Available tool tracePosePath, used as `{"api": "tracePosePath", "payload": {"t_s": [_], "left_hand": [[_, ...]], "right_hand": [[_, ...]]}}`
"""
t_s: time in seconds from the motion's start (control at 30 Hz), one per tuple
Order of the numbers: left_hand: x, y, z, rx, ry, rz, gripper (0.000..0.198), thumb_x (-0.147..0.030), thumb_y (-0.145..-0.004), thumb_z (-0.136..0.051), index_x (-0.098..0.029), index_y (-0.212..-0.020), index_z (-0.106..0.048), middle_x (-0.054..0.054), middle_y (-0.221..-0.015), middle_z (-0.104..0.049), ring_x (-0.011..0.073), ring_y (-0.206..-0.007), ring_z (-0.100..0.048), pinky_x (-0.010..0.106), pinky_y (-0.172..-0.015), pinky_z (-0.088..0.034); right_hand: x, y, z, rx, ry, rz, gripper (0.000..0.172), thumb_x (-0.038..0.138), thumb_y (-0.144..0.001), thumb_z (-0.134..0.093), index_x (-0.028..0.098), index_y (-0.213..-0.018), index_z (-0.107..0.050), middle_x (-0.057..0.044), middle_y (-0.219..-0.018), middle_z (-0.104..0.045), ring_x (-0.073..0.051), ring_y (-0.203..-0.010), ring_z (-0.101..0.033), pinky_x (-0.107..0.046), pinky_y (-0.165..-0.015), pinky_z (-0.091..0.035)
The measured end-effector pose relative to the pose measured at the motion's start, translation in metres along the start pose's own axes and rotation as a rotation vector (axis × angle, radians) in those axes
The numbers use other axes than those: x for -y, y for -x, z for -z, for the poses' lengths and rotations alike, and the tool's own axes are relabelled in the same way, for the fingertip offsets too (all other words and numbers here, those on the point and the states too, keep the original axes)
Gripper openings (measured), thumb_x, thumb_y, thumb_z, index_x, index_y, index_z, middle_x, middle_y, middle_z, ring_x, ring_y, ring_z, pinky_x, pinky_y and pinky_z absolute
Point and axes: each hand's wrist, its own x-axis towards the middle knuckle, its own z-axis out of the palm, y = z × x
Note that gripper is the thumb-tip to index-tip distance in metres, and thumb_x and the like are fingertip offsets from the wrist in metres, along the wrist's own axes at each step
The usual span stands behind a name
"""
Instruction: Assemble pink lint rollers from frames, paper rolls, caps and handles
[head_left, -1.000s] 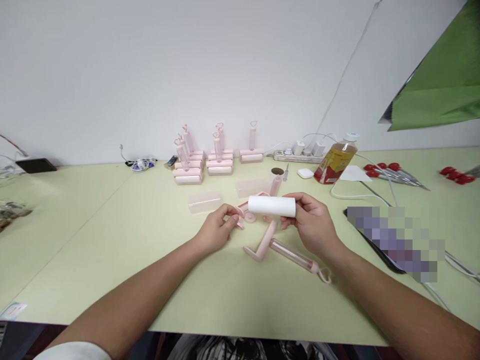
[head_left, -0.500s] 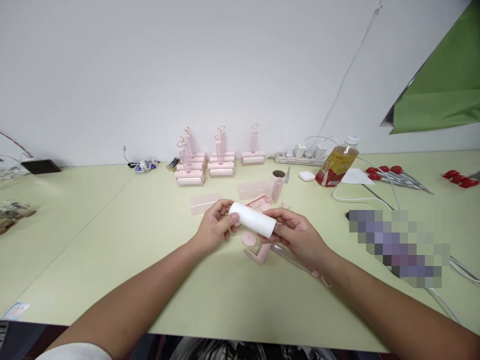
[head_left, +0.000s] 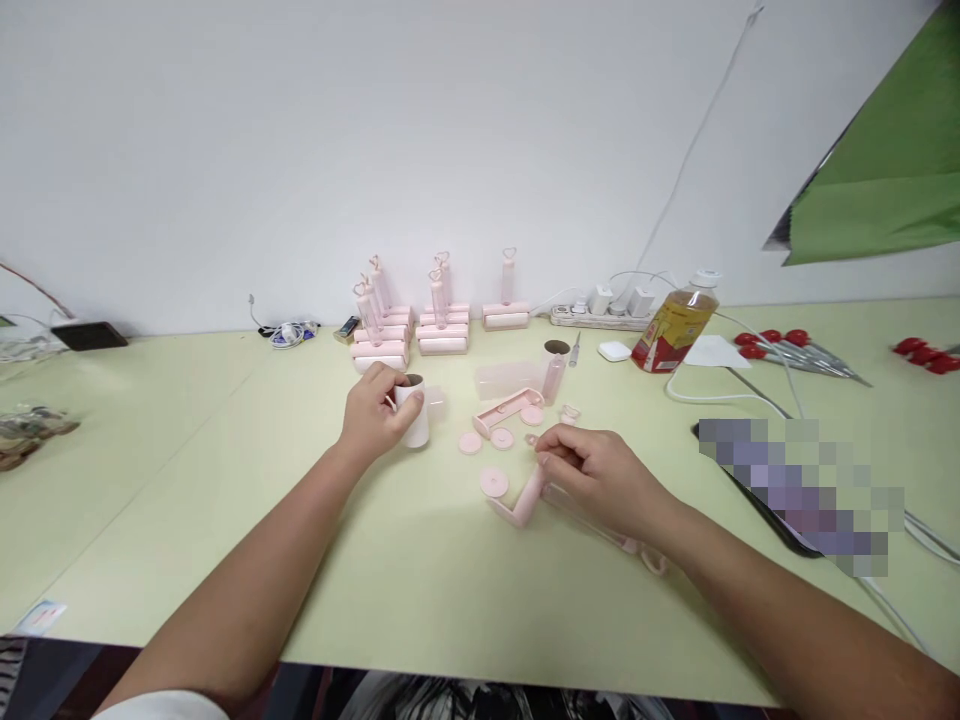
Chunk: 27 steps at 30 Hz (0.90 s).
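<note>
My left hand (head_left: 379,412) is closed around a white lint-roller paper roll (head_left: 417,430), which stands upright on the table with its brown core opening up. My right hand (head_left: 592,465) has its fingers drawn together over the loose pink parts; a small pink piece (head_left: 531,440) shows at the fingertips, and whether they grip it is unclear. Below them lie a pink angled roller arm (head_left: 521,505) and a clear handle tube (head_left: 592,517), partly covered by the hand. Pink discs (head_left: 493,482) and a pink half-shell cover (head_left: 510,408) lie between my hands.
Assembled pink lint rollers (head_left: 442,335) stand in rows by the wall. Clear pink covers (head_left: 504,380) and another roll (head_left: 553,375) sit behind the parts. To the right are a drink bottle (head_left: 673,328), a power strip (head_left: 600,318), red-handled tools (head_left: 799,350) and cables.
The white roll has gone from between both hands to upright on the table at left, still in my left hand. My right hand has let go of it and lowered to the pink parts.
</note>
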Motion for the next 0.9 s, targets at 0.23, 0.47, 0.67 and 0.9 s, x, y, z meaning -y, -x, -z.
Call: {"api": "tracePosePath", "payload": {"t_s": [0.23,0.47,0.67,0.9], "left_hand": [[0.014,0.003,-0.009,0.108,-0.015,0.114,0.017,-0.035,-0.081,-0.062,-0.02,-0.089,-0.062,0.003,-0.097,-0.059,0.0122,-0.073,-0.062,0.022,-0.054,-0.05],[0.012,0.002,-0.007,0.146,-0.035,0.111,0.021,-0.034,-0.082,-0.059,-0.022,-0.099,-0.062,0.003,-0.098,-0.059,0.0128,-0.074,-0.06,0.024,-0.057,-0.051],[-0.014,0.004,-0.003,-0.14,-0.05,0.026,0.03,-0.033,-0.077,-0.063,-0.017,-0.102,-0.06,0.01,-0.109,-0.052,0.0178,-0.085,-0.056,0.03,-0.067,-0.051],[-0.093,0.037,-0.016,0.701,0.852,0.519,0.028,-0.04,-0.084,-0.058,-0.018,-0.103,-0.058,0.0,-0.077,-0.056,0.0114,-0.062,-0.052,0.023,-0.056,-0.042]], "right_hand": [[0.005,0.002,0.014,0.149,0.327,-0.137,0.032,0.042,-0.083,-0.052,0.021,-0.062,-0.043,0.003,-0.054,-0.053,-0.012,-0.049,-0.042,-0.025,-0.046,-0.024],[0.0,0.009,0.02,0.399,0.559,-0.131,0.025,0.043,-0.071,-0.065,0.021,-0.065,-0.053,-0.001,-0.067,-0.061,-0.015,-0.056,-0.05,-0.026,-0.049,-0.025],[-0.002,0.005,0.012,0.345,0.435,0.066,0.019,0.023,-0.075,-0.058,0.02,-0.062,-0.045,0.0,-0.062,-0.054,-0.013,-0.054,-0.043,-0.026,-0.05,-0.024],[0.005,0.005,-0.003,0.144,0.134,0.368,0.012,0.029,-0.084,-0.062,0.02,-0.084,-0.054,-0.003,-0.079,-0.058,-0.015,-0.068,-0.048,-0.025,-0.059,-0.035]]}}
